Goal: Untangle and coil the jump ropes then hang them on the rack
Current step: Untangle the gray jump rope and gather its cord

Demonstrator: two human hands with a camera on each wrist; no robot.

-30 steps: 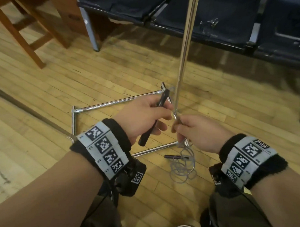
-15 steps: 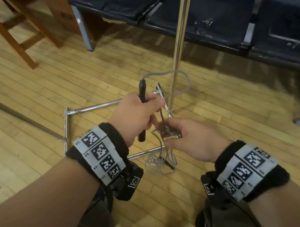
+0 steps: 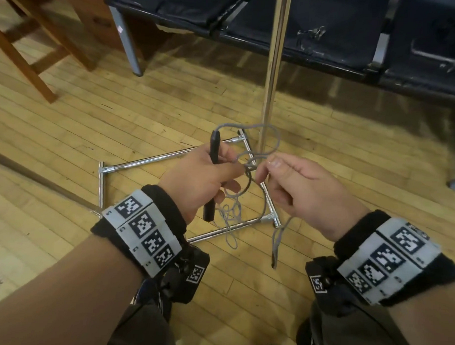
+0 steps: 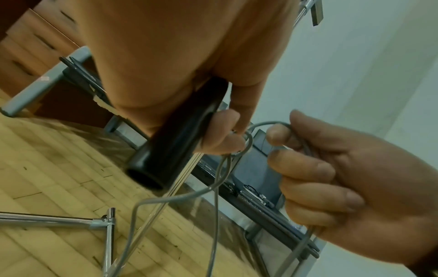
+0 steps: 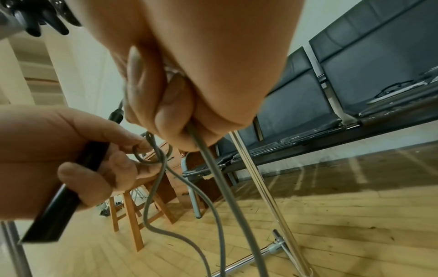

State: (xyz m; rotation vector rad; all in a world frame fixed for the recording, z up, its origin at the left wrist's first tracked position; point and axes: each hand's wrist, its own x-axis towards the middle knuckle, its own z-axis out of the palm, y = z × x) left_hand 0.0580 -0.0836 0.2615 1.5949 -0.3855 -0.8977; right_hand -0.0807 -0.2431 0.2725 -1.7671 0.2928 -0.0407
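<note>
My left hand [image 3: 205, 176] grips the black handle [image 3: 213, 156] of a jump rope, held upright; the handle [image 4: 175, 148] fills the left wrist view. Its thin grey cord [image 3: 248, 147] arcs from the handle top and loops between my hands. My right hand [image 3: 298, 185] pinches a bend of the cord [image 5: 208, 165] in its curled fingers [image 5: 166, 120]. More cord hangs in tangled loops [image 3: 230, 216] down to the floor. The chrome rack pole [image 3: 272, 70] rises just behind my hands from a square chrome base [image 3: 170, 157].
A row of dark padded seats [image 3: 329, 26] on metal legs stands behind the rack. A wooden stool [image 3: 32, 52] and wooden cabinet [image 3: 95, 18] are at the back left. Wooden floor [image 3: 68, 130] lies all around.
Both hands rose with the rope. The left hand turned the handle upright. The right hand moved right, drawing cord apart, and the tangle lifted partly off the floor.
</note>
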